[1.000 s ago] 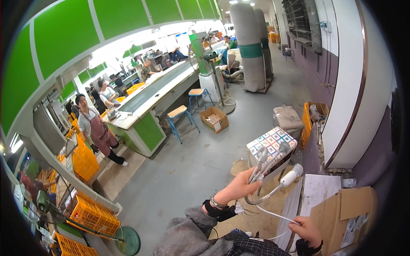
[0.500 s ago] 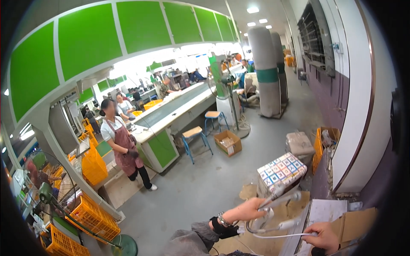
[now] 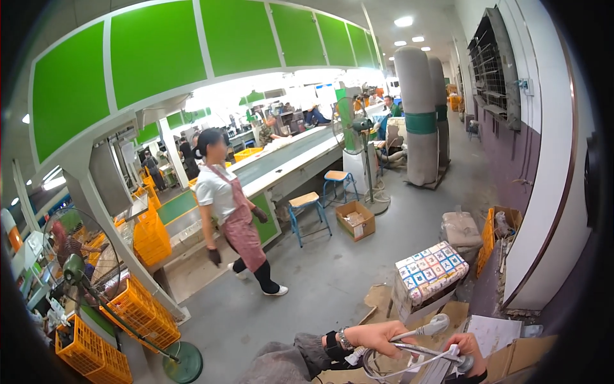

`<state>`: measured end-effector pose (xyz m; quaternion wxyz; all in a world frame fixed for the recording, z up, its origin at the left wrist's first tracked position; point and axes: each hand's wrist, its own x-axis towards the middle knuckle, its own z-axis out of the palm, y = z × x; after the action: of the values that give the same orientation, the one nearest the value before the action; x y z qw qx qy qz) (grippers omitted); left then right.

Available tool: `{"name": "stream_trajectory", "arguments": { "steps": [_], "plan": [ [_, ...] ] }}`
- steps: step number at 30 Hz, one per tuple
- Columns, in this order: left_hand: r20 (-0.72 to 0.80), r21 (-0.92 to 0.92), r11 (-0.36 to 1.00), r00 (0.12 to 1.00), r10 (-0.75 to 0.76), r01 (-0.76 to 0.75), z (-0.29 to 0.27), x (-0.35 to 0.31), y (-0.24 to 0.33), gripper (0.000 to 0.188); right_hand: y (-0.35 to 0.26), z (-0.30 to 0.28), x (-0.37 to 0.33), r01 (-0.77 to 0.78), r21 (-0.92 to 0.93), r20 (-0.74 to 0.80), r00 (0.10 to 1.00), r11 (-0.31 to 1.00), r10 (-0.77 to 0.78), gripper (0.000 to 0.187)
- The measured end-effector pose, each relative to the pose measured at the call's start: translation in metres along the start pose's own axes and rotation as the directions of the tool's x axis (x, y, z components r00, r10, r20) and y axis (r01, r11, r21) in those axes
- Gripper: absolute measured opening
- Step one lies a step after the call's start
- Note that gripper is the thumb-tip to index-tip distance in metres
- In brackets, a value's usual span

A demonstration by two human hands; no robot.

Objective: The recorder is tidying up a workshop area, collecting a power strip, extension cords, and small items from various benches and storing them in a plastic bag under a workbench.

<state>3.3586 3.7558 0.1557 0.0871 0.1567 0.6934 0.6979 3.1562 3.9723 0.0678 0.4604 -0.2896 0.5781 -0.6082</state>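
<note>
My left hand [image 3: 378, 337] is wrapped round a bundle of pale grey-white cord [image 3: 384, 372] at the lower right. A thick moulded white end [image 3: 435, 325], plug-like in shape, sticks out beyond its fingers. Close beside it, my right hand [image 3: 472, 352] is closed on another part of the bundle, where a grey rounded end [image 3: 463, 363] and a thin white strand show. Loops of the cord hang between and below my hands. The exact kind of the cord's ends is too small to make out.
Ahead stands a box with a tile-patterned top [image 3: 432, 272]; flattened cardboard [image 3: 526, 355] lies by my right hand. A person in a maroon apron [image 3: 240, 214] walks across the floor. Stools [image 3: 308, 217], an open carton [image 3: 355, 221], a standing fan [image 3: 182, 365] and yellow crates [image 3: 96, 358] stand around.
My hands have come closer together, the left moving right and slightly down, the right taking hold nearer the bundle. The person in the apron has stepped nearer and to the right. The view has shifted slightly.
</note>
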Motion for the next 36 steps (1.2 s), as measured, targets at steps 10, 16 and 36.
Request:
{"name": "stream_trajectory", "arguments": {
  "steps": [10, 16, 36],
  "plan": [
    [-0.537, -0.106, 0.987, 0.842, 0.047, -0.122, -0.008, 0.003, -0.004, 0.036, 0.048, 0.059, -0.048, -0.155, 0.023, 0.065, 0.986, 0.988, 0.153, 0.022],
    [-0.646, 0.342, 0.94, 0.725, 0.24, -0.006, -0.032, 0.002, -0.037, 0.033, -0.035, 0.044, -0.073, 0.081, -0.447, 0.175, 0.985, 0.891, -0.002, 0.017],
    [0.091, -0.015, 0.995, 0.991, -0.095, 0.096, -0.013, 0.004, -0.016, 0.041, -0.05, -0.002, -0.029, 0.03, -0.15, 0.139, 0.99, 0.988, -0.009, 0.014]
  ]
}}
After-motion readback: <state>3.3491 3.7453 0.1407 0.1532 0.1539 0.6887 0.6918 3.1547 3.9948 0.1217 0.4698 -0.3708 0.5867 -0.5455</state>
